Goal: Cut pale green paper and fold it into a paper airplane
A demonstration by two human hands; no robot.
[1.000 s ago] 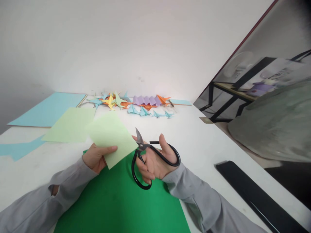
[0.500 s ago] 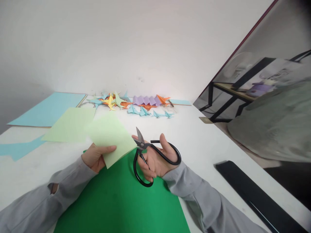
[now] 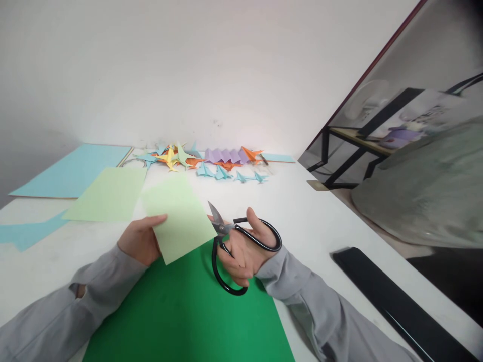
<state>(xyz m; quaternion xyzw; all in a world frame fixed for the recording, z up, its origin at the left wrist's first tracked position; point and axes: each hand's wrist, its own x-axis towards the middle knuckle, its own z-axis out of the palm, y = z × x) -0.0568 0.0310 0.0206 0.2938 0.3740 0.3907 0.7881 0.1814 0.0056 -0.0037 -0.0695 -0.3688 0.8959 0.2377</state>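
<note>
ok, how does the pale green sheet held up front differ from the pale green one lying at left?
Support: the held sheet is in the left grip; the lying sheet rests with no hand on it.
Place: the held sheet has its right corner by the blades of the scissors; the lying sheet overlaps the large blue sheet.
Shared: both are pale green.

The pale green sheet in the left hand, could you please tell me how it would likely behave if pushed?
The pale green sheet is probably light, since the left hand holds it by one edge. It seems moderately stiff, spreading nearly flat without clear sag. Looking paper-thin, it could well bend if pushed firmly.
</note>
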